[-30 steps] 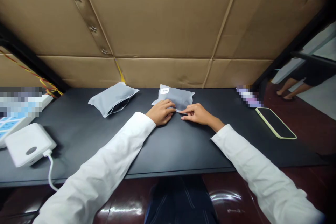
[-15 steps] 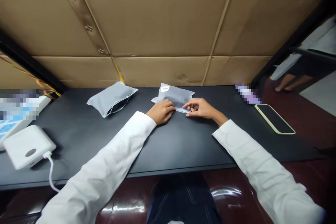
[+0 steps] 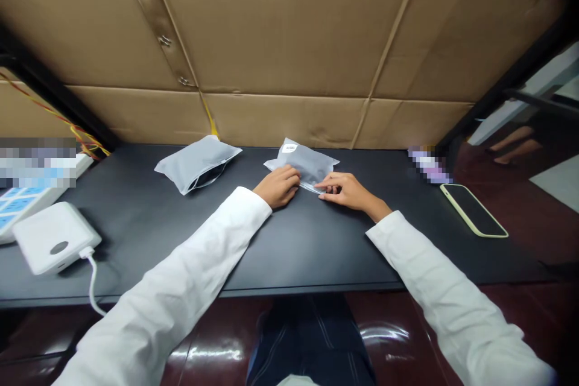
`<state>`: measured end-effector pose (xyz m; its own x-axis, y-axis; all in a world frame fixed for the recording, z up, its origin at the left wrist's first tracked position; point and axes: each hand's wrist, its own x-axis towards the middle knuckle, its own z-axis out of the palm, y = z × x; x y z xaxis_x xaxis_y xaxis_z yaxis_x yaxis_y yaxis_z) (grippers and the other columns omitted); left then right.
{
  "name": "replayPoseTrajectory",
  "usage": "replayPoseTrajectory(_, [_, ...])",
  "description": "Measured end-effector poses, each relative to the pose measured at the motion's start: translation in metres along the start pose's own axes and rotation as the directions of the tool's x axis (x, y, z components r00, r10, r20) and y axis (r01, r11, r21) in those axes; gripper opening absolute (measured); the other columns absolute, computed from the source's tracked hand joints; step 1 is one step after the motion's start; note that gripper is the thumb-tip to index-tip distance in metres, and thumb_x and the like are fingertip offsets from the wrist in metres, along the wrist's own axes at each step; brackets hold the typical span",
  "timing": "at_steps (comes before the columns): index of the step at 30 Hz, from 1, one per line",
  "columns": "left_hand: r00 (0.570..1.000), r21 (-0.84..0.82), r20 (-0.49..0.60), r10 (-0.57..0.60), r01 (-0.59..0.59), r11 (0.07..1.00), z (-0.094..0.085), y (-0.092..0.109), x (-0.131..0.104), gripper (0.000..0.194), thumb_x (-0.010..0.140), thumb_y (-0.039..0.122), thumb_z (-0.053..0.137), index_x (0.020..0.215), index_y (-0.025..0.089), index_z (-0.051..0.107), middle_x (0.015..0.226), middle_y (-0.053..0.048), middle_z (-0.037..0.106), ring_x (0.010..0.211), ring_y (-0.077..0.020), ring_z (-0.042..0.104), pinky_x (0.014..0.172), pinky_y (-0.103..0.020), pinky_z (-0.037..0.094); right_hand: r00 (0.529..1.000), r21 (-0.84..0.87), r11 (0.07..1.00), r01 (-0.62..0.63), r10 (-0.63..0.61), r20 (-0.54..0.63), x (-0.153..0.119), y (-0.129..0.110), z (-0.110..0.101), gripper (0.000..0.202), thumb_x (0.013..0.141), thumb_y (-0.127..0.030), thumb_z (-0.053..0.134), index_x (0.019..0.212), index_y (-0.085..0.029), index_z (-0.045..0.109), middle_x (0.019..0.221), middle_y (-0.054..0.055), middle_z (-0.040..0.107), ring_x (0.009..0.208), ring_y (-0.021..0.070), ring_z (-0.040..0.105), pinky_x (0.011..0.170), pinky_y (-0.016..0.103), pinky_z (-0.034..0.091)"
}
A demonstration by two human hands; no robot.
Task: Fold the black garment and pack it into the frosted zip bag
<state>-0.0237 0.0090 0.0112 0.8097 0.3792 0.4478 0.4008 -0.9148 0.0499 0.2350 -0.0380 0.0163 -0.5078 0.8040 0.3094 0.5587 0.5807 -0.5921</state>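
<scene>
Plainly, the two hands are apart from each other, with a short stretch of the labelled pouch's near edge showing between them. The left hand [image 3: 279,186] rests with its fingers bent down over the near left part of the labelled pouch [image 3: 312,161]. The right hand [image 3: 346,190] has its thumb and forefinger close together at the near right part of that edge; whether the film is pinched between them, I cannot tell.

The labelled pouch lies flat on the counter [image 3: 316,253], just beyond both hands and touching them. Its long axis runs left to right, slanting a little so that the right end sits nearer than the left. Neither hand is clearly nearer: the left covers more of the pouch, while the right meets it mainly with the fingertips. A white label [image 3: 289,148] sits at the far left corner, away from the fingers.

Farther out to the left, well apart from the hands, a second grey pouch [image 3: 194,160] lies with its mouth gaping toward the near right. Nearer on the left are a white charger [image 3: 56,238] and its cable [image 3: 93,283]. Over on the right lies a phone [image 3: 473,211]. Cardboard [image 3: 271,24] stands along the far side.
</scene>
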Motion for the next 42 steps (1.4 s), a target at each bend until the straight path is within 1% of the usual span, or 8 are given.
replayPoseTrajectory(7, [0.994, 0.093, -0.109, 0.002, 0.009, 0.996, 0.004, -0.004, 0.0, 0.033, 0.091, 0.015, 0.054, 0.124, 0.015, 0.055, 0.132, -0.015, 0.057, 0.125, -0.0265, 0.05, 0.102, -0.045, 0.046, 1.0, 0.006, 1.0, -0.013, 0.013, -0.001, 0.001, 0.0, -0.003, 0.02, 0.083, -0.026, 0.066, 0.098, -0.022, 0.078, 0.084, 0.005, 0.071, 0.068, 0.0131, 0.06, 0.066, 0.025, 0.047])
replayPoseTrajectory(11, [0.986, 0.124, -0.159, 0.044, -0.025, 0.992, 0.007, -0.014, -0.003, 0.029, 0.092, 0.013, 0.054, 0.119, 0.017, 0.062, 0.13, -0.012, 0.06, 0.125, -0.025, 0.053, 0.103, -0.043, 0.047, 0.999, 0.003, 1.0, -0.024, 0.024, 0.047, 0.002, 0.001, -0.007, 0.021, 0.081, -0.022, 0.065, 0.096, -0.022, 0.079, 0.088, 0.004, 0.071, 0.07, 0.0135, 0.061, 0.066, 0.025, 0.045])
replayPoseTrajectory(14, [0.987, 0.051, -0.151, 0.058, -0.05, 0.997, 0.007, -0.022, -0.005, 0.028, 0.094, 0.013, 0.051, 0.117, 0.02, 0.065, 0.125, -0.009, 0.064, 0.121, -0.0217, 0.056, 0.1, -0.04, 0.05, 0.997, -0.002, 1.0, -0.028, 0.028, 0.078, 0.002, 0.002, -0.008, 0.02, 0.079, -0.019, 0.065, 0.094, -0.021, 0.079, 0.09, 0.004, 0.071, 0.073, 0.0143, 0.063, 0.069, 0.026, 0.046])
replayPoseTrajectory(18, [0.994, -0.071, -0.104, 0.041, -0.048, 0.996, 0.006, -0.023, -0.007, 0.032, 0.094, 0.015, 0.05, 0.123, 0.021, 0.063, 0.128, -0.01, 0.061, 0.121, -0.0223, 0.053, 0.101, -0.042, 0.048, 0.996, -0.034, 0.999, -0.002, 0.005, 0.087, 0.002, 0.002, -0.009, 0.021, 0.079, -0.017, 0.064, 0.093, -0.02, 0.079, 0.091, 0.005, 0.069, 0.075, 0.0148, 0.063, 0.071, 0.026, 0.047])
replayPoseTrajectory(24, [0.994, -0.029, 0.111, 0.014, -0.01, 1.0, 0.006, -0.005, -0.005, 0.054, 0.084, 0.011, 0.052, 0.135, 0.028, 0.057, 0.115, -0.01, 0.056, 0.101, -0.0233, 0.054, 0.09, -0.041, 0.049, 0.991, -0.116, 0.988, 0.1, -0.089, 0.095, 0.0, 0.004, -0.009, 0.022, 0.081, -0.015, 0.062, 0.097, -0.021, 0.078, 0.093, 0.005, 0.067, 0.081, 0.016, 0.063, 0.077, 0.028, 0.048])
replayPoseTrajectory(34, [0.983, -0.15, 0.176, -0.059, 0.086, 0.985, 0.004, 0.005, 0.005, 0.045, 0.082, 0.008, 0.051, 0.121, 0.024, 0.067, 0.111, -0.009, 0.054, 0.105, -0.0238, 0.048, 0.094, -0.039, 0.043, 0.987, -0.208, 0.965, 0.158, -0.145, 0.074, -0.004, 0.006, -0.001, 0.017, 0.085, -0.023, 0.064, 0.096, -0.022, 0.077, 0.095, 0.006, 0.066, 0.084, 0.0178, 0.062, 0.079, 0.03, 0.049])
replayPoseTrajectory(38, [0.992, -0.18, 0.117, -0.048, 0.069, 0.981, 0.006, 0.008, 0.009, 0.031, 0.085, 0.012, 0.054, 0.11, 0.021, 0.071, 0.107, -0.009, 0.057, 0.1, -0.0225, 0.049, 0.093, -0.038, 0.043, 0.989, -0.163, 0.979, 0.122, -0.134, -0.064, -0.007, 0.005, 0.011, 0.022, 0.089, -0.024, 0.059, 0.105, -0.022, 0.075, 0.096, 0.007, 0.065, 0.084, 0.017, 0.062, 0.08, 0.03, 0.05])
replayPoseTrajectory(42, [0.998, -0.22, 0.025, -0.05, 0.054, 0.974, 0.011, 0.008, 0.01, 0.017, 0.093, 0.02, 0.053, 0.093, 0.018, 0.07, 0.1, -0.008, 0.061, 0.097, -0.0211, 0.052, 0.088, -0.035, 0.044, 0.991, -0.152, 0.981, 0.125, -0.131, -0.036, -0.007, 0.003, 0.013, 0.025, 0.092, -0.027, 0.058, 0.112, -0.024, 0.073, 0.099, 0.007, 0.066, 0.085, 0.0168, 0.063, 0.082, 0.031, 0.05])
